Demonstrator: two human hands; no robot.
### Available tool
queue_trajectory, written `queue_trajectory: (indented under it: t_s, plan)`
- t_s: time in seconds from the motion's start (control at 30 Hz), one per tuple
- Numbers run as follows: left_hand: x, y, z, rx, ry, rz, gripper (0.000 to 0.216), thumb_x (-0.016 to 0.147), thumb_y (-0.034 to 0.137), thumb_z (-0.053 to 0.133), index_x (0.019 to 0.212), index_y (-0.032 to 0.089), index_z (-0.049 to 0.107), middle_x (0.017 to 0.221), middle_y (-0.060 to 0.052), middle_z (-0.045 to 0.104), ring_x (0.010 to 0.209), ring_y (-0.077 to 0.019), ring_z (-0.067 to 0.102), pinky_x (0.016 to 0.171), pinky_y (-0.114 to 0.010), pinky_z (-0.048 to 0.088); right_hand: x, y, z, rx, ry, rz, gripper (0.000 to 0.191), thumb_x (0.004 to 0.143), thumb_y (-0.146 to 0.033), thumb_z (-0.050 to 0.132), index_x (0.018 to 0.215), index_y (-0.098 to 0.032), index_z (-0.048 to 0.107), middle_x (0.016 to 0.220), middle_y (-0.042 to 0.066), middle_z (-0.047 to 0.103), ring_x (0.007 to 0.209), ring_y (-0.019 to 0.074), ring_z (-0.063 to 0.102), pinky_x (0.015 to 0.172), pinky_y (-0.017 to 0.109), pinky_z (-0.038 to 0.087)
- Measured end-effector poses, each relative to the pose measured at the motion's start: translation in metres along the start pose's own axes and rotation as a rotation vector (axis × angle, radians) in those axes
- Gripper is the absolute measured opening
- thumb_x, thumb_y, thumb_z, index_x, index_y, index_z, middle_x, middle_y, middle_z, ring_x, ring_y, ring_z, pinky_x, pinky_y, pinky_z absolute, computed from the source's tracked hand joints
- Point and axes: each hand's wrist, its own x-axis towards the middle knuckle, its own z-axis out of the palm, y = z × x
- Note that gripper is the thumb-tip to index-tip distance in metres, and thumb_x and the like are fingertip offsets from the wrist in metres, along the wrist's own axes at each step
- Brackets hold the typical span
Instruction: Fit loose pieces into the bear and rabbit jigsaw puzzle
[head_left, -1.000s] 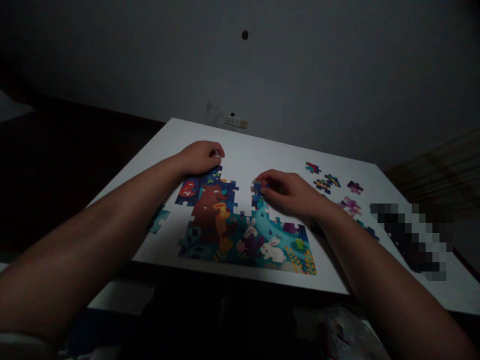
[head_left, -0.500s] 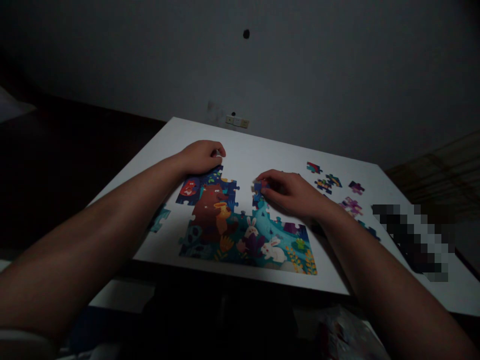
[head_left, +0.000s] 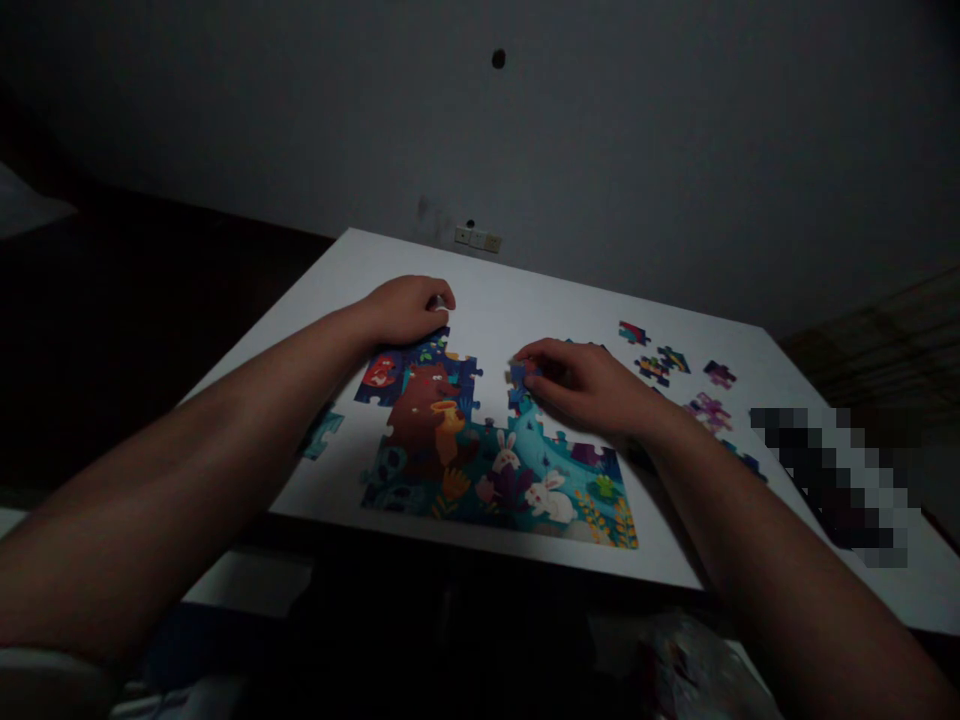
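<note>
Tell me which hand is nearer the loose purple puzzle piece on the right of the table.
Right hand: close, to the left of the loose purple puzzle piece. Left hand: much farther left, at the assembled puzzle's top.

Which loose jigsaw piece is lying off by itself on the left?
The teal piece, left of the assembled puzzle; the other loose pieces lie grouped on the right.

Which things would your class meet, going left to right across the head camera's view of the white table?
Teal jigsaw piece → left hand → blue jigsaw piece → right hand → purple jigsaw piece
</note>
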Motion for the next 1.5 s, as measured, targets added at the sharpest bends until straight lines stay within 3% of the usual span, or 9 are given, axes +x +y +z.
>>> queue_trajectory:
  t_s: [0.47,1.5]
  plan:
    - [-0.0018,0.0053,-0.0031,0.03,-0.016,-0.01,0.044,0.089,0.041,0.056,0.124,0.02,0.075,0.108,-0.01,0.077,0.094,-0.0251,0.069,0.084,-0.037,0.049,0.0005,0.0015,-0.0004,-0.058,-0.002,-0.039,0.03,0.105,-0.038,0.061,0.129,-0.024,0.073,0.109,0.008,0.079,0.085,0.0216,0.07,0.076,0.035,0.051]
    - [-0.0016,0.0062,-0.0031,0.021,-0.019,-0.013,0.044,0.088,0.042,0.057,0.123,0.021,0.074,0.101,-0.008,0.076,0.09,-0.0237,0.068,0.082,-0.036,0.049,0.0004,0.0001,-0.0003,-0.043,-0.009,-0.032,0.031,0.103,-0.037,0.062,0.129,-0.023,0.073,0.102,0.007,0.078,0.085,0.0227,0.069,0.077,0.036,0.051]
